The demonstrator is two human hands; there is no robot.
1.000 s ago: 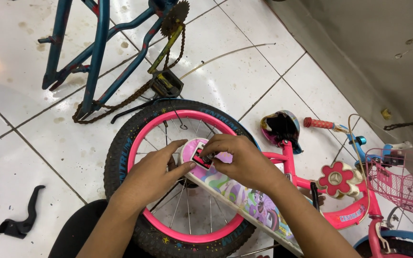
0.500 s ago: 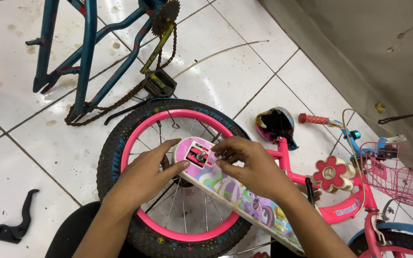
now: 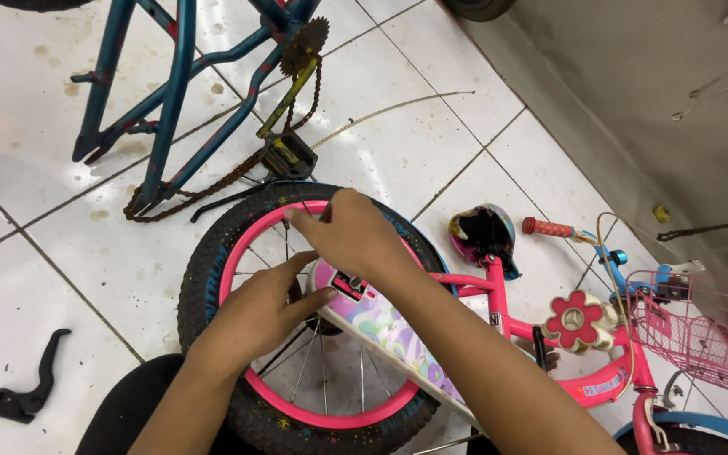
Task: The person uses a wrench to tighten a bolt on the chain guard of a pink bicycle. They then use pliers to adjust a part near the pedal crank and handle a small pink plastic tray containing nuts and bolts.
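A: What has changed in the last second?

B: The right hand (image 3: 347,236) has left the colourful chain guard (image 3: 381,333) and moved up toward twelve o'clock of the wheel. A second ago both hands pinched the guard's rounded end near the hub. Now the right hand's fingers are bunched narrowly at the pink rim (image 3: 250,244), seemingly pinching a spoke or something small there; what exactly it grips cannot be told.

A: And the left hand?

B: The left hand (image 3: 259,316) stays low, at about nine o'clock of the hub, with the fingers half open and the thumb stretched toward the end of the guard, touching or steadying it.

A: What does that mean for the work?

B: Judging by the shift, attention has gone from the guard to the rim or the spokes (image 3: 322,371), while the guard is only held in place.

A: How does the wheel look?

B: The wheel is at the bottom centre of the view, on the white tiled floor (image 3: 398,109). It has a black knobby tyre (image 3: 200,291) with small coloured specks, a bright pink rim and thin metal spokes. It belongs to the small pink bicycle (image 3: 516,286) lying toward three o'clock. At twelve o'clock stands a blue bicycle frame (image 3: 170,101) with a rusty chain (image 3: 212,181). A black lever (image 3: 23,392) lies at eight o'clock.
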